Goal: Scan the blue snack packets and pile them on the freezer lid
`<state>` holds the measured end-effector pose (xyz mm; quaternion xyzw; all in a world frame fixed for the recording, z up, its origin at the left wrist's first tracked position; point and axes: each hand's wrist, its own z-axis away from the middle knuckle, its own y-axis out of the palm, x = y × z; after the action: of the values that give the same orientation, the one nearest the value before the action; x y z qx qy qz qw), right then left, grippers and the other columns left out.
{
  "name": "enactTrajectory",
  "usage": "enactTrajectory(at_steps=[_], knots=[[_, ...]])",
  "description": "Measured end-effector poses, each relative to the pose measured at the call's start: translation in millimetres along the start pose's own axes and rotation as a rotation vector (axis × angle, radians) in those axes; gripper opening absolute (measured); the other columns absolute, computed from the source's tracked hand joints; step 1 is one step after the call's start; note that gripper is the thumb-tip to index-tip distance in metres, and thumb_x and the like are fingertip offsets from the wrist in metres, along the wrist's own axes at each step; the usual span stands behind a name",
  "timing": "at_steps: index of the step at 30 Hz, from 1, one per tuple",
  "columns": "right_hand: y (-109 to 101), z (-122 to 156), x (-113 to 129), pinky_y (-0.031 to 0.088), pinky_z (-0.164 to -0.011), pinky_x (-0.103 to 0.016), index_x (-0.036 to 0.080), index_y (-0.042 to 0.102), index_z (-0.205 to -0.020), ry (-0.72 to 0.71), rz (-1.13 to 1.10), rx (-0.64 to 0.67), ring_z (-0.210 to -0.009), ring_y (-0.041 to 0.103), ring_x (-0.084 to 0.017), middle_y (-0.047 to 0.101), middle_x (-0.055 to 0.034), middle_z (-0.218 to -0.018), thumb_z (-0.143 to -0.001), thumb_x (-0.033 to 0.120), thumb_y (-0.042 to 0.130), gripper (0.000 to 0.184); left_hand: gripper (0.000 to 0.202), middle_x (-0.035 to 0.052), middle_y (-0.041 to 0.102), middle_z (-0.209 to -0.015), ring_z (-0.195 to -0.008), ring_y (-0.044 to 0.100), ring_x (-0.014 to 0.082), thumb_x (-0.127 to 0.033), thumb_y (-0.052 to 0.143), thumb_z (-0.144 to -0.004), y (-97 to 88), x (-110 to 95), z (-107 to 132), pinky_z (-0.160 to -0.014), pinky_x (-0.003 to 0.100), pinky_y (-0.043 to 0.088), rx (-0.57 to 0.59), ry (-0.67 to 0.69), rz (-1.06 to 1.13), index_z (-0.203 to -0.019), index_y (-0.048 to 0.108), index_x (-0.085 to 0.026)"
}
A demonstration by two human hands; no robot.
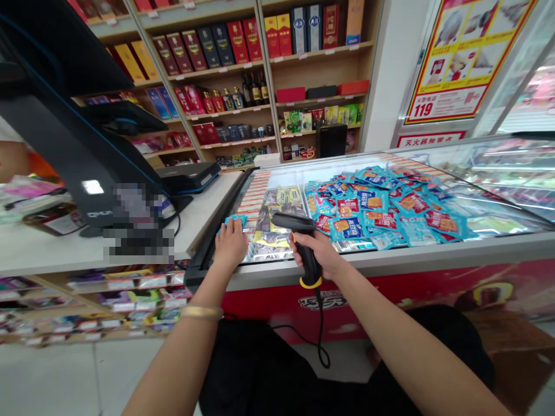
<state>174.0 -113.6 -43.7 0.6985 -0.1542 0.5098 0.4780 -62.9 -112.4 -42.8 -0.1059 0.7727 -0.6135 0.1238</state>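
My right hand (318,249) is wrapped around the grip of a black handheld barcode scanner (309,257) with yellow trim. Its head points left, over the freezer's glass top, and a cable hangs from its base. At the left end of the freezer, my left hand (231,241) is closed over a small blue snack packet (239,219), mostly hidden beneath the fingers. To the right of the scanner, a pile of blue snack packets (373,202) with red or dark blue labels lies spread over the glass.
A chest freezer (269,282) with a red front stands before me. On the left counter (208,202) is a black point-of-sale terminal (78,121). Shelves (318,63) of boxes and bottles line the back wall. A wooden stool (511,341) is at lower right.
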Motion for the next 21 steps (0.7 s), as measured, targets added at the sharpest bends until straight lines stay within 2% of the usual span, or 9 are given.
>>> enactTrajectory(at_steps=[3, 7, 10, 12, 14, 16, 18, 21], knots=[[1, 0, 3, 0.042, -0.041, -0.021, 0.016, 0.061, -0.075, 0.012, -0.018, -0.031, -0.045, 0.05, -0.007, 0.059, 0.002, -0.063, -0.067, 0.042, 0.079, 0.033, 0.058, 0.0189, 0.027, -0.162, -0.149, 0.027, 0.0383, -0.027, 0.031, -0.097, 0.2, -2, -7, -0.116, 0.059, 0.03, 0.018, -0.021, 0.009, -0.152, 0.033, -0.01], [2, 0, 7, 0.042, -0.041, -0.021, 0.016, 0.061, -0.077, 0.018, -0.071, -0.074, -0.045, 0.05, -0.007, 0.058, 0.0028, -0.063, -0.063, 0.042, 0.081, 0.035, 0.059, 0.0182, 0.027, -0.162, -0.15, 0.024, 0.0384, -0.027, 0.035, -0.096, -0.2, -2, -14, -0.117, 0.06, 0.027, 0.001, -0.06, 0.048, -0.153, 0.034, -0.012], [1, 4, 8, 0.043, -0.041, -0.021, 0.016, 0.062, -0.077, -0.011, -0.089, -0.09, -0.045, 0.05, -0.008, 0.058, 0.003, -0.062, -0.062, 0.043, 0.082, 0.036, 0.062, 0.0194, 0.027, -0.162, -0.15, 0.021, 0.041, -0.032, 0.043, -0.094, 1.3, -4, -11, -0.117, 0.065, 0.023, -0.11, -0.058, 0.113, -0.152, 0.035, -0.013], [-2, 10, 10, 0.042, -0.041, -0.021, 0.016, 0.062, -0.078, -0.051, -0.09, -0.098, -0.044, 0.05, -0.008, 0.058, 0.0028, -0.062, -0.063, 0.043, 0.082, 0.036, 0.061, 0.0218, 0.033, -0.159, -0.149, 0.024, 0.0416, -0.033, 0.048, -0.092, 2.5, -10, -8, -0.116, 0.066, 0.023, -0.228, 0.002, 0.19, -0.149, 0.04, -0.013], [-8, 20, 13, 0.043, -0.041, -0.021, 0.016, 0.062, -0.079, -0.092, -0.085, -0.116, -0.044, 0.05, -0.008, 0.059, 0.0026, -0.062, -0.064, 0.042, 0.081, 0.036, 0.058, 0.023, 0.042, -0.153, -0.146, 0.032, 0.039, -0.033, 0.052, -0.09, 3.7, -25, -4, -0.117, 0.061, 0.028, -0.333, 0.141, 0.307, -0.144, 0.047, -0.012], [-19, 32, 17, 0.043, -0.041, -0.022, 0.016, 0.063, -0.079, -0.135, -0.068, -0.151, -0.045, 0.05, -0.008, 0.059, 0.0024, -0.063, -0.065, 0.043, 0.081, 0.035, 0.055, 0.0217, 0.05, -0.146, -0.14, 0.043, 0.034, -0.034, 0.055, -0.089, 5.7, -49, 2, -0.116, 0.054, 0.034, -0.392, 0.332, 0.45, -0.139, 0.05, -0.013], [-33, 45, 22, 0.043, -0.042, -0.022, 0.016, 0.063, -0.08, -0.187, -0.044, -0.203, -0.045, 0.05, -0.008, 0.059, 0.0022, -0.064, -0.066, 0.043, 0.08, 0.034, 0.053, 0.0195, 0.053, -0.143, -0.136, 0.048, 0.03, -0.034, 0.056, -0.089, 9.4, -80, 10, -0.114, 0.049, 0.039, -0.397, 0.511, 0.58, -0.138, 0.05, -0.015], [-57, 63, 33, 0.043, -0.042, -0.022, 0.016, 0.063, -0.081, -0.261, -0.013, -0.303, -0.046, 0.052, -0.008, 0.059, 0.0017, -0.065, -0.067, 0.042, 0.08, 0.034, 0.054, 0.0194, 0.053, -0.143, -0.134, 0.05, 0.0283, -0.034, 0.058, -0.089, 17.0, -131, 25, -0.113, 0.047, 0.041, -0.317, 0.685, 0.666, -0.139, 0.049, -0.015]])
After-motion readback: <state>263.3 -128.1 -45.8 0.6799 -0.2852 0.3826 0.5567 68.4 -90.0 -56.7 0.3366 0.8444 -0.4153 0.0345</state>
